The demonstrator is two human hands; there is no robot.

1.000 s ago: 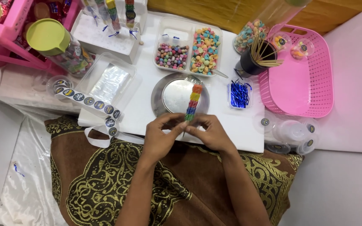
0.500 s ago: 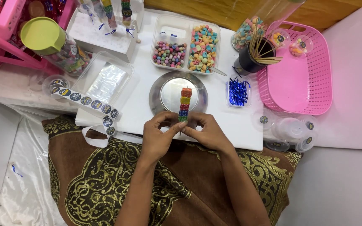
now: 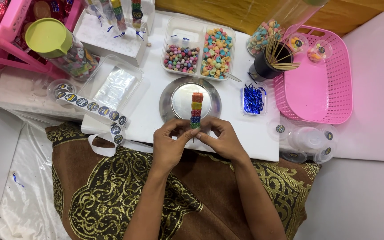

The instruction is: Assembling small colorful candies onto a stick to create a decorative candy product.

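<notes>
Our left hand (image 3: 170,141) and right hand (image 3: 221,138) meet at centre frame, fingertips pinched on the lower end of a candy skewer (image 3: 196,110). We do best holding the stick steady and upright over the round metal plate (image 3: 169,101). The skewer carries stacked sweets, red on top, then yellow, green, blue

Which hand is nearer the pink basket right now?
Right. The right hand sits left of the pink basket, past the tub of blue ties; the left hand lies farther left, beyond the candy skewer.
</notes>
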